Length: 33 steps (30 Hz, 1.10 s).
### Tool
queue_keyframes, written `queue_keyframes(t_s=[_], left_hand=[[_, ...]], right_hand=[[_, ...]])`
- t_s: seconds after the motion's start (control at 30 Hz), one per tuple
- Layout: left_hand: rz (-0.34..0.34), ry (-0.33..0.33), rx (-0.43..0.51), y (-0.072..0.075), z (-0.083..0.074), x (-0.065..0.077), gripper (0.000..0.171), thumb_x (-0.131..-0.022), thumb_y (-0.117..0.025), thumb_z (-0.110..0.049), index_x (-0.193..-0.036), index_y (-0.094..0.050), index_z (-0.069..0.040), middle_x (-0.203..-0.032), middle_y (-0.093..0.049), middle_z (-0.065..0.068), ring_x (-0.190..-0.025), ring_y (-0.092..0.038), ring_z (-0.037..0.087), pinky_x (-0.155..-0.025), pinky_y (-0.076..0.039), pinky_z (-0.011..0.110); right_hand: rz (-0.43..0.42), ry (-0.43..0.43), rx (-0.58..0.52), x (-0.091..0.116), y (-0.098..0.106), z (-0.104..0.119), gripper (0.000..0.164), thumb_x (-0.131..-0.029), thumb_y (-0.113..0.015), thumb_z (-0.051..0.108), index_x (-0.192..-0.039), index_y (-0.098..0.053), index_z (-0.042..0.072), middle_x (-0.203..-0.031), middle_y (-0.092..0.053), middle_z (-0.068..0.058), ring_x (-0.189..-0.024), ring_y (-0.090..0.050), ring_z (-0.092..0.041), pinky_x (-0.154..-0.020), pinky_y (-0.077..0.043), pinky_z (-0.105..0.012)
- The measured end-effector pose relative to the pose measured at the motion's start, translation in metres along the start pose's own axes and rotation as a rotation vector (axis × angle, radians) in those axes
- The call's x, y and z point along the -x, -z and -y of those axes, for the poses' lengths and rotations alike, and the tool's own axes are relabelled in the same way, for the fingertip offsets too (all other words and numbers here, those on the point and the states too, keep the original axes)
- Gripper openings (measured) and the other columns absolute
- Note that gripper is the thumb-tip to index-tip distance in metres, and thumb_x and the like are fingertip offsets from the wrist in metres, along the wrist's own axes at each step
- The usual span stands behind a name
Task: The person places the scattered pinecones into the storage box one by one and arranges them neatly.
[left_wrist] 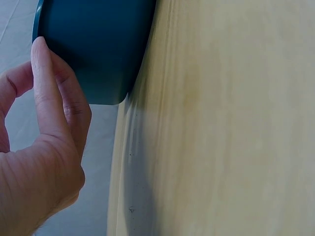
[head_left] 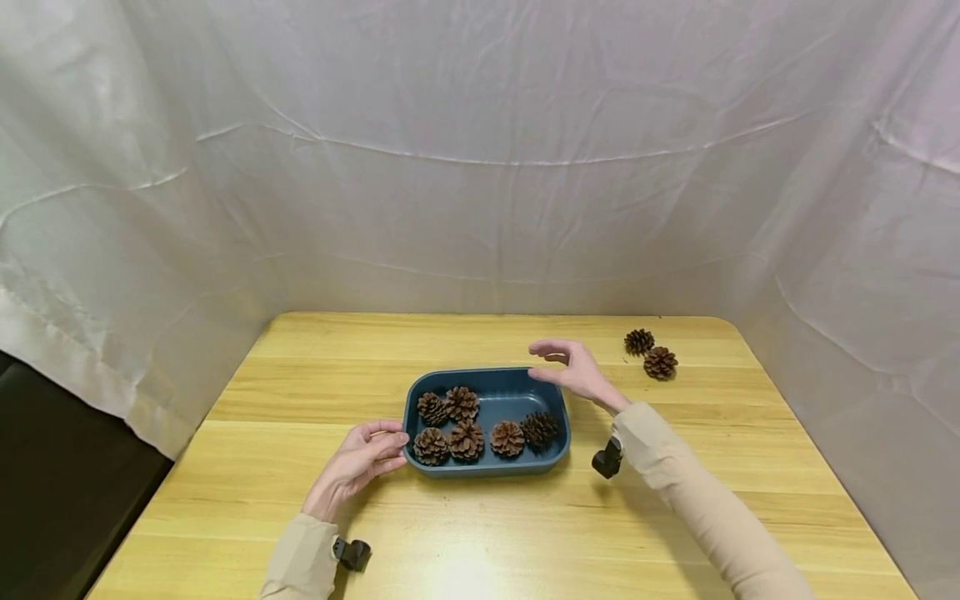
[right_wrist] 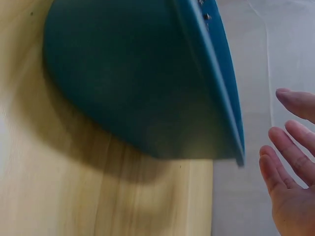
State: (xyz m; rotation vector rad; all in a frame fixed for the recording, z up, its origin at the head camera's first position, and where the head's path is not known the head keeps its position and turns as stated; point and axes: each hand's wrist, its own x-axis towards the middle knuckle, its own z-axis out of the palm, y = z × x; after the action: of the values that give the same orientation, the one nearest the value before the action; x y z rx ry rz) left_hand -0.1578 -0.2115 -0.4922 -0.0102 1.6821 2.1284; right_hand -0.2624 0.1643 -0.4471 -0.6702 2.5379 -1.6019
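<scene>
A dark blue rectangular bin [head_left: 491, 472] stands on the wooden table with several brown pine cones [head_left: 467, 439] inside. Most of them cluster in its left half; two lie side by side toward the right, a pine cone [head_left: 507, 438] and a darker one [head_left: 539, 429]. My left hand [head_left: 365, 458] holds the bin's left end, thumb at the rim and fingers against the outer wall [left_wrist: 98, 73]. Over the bin's far right corner hovers my right hand [head_left: 573, 371], fingers spread apart and holding nothing; in the right wrist view it is beside the rim.
Two more pine cones, one [head_left: 639, 342] behind the other [head_left: 661, 363], lie at the table's back right. White cloth [head_left: 495, 208] hangs around the back and sides of the table [head_left: 300, 400]. A dark surface [head_left: 60, 475] shows at the left.
</scene>
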Motion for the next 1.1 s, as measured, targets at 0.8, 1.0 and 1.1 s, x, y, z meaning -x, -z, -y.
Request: queue_keyframes(t_s=[0.8, 1.0, 1.1], left_hand=[[0.015, -0.001, 0.023, 0.001, 0.000, 0.000, 0.017, -0.100, -0.055, 0.001, -0.116, -0.050, 0.000, -0.088, -0.068, -0.006, -0.076, -0.067, 0.005, -0.075, -0.063, 0.019], [0.009, 0.002, 0.015, 0.000, 0.000, 0.000, 0.015, -0.099, -0.055, 0.001, -0.114, -0.051, -0.002, -0.088, -0.068, -0.007, -0.076, -0.067, 0.005, -0.075, -0.063, 0.019], [0.009, -0.002, 0.011, 0.000, 0.000, 0.000, 0.015, -0.099, -0.055, 0.001, -0.113, -0.051, -0.002, -0.088, -0.068, -0.007, -0.076, -0.067, 0.004, -0.075, -0.063, 0.019]], right_hand=[[-0.476, -0.055, -0.040, 0.052, 0.053, -0.020, 0.037, -0.092, -0.068, -0.001, -0.126, -0.059, -0.015, -0.125, -0.061, -0.037, -0.098, -0.058, 0.009, -0.104, -0.055, -0.028], [-0.661, -0.163, -0.131, 0.053, 0.067, -0.054, 0.041, -0.090, -0.072, 0.003, -0.126, -0.061, -0.010, -0.104, -0.068, 0.012, -0.099, -0.062, -0.001, -0.090, -0.051, -0.010], [-0.729, -0.216, -0.084, 0.054, 0.072, -0.072, 0.041, -0.091, -0.073, 0.009, -0.128, -0.062, -0.004, -0.109, -0.066, 0.009, -0.105, -0.059, -0.009, -0.092, -0.048, -0.012]])
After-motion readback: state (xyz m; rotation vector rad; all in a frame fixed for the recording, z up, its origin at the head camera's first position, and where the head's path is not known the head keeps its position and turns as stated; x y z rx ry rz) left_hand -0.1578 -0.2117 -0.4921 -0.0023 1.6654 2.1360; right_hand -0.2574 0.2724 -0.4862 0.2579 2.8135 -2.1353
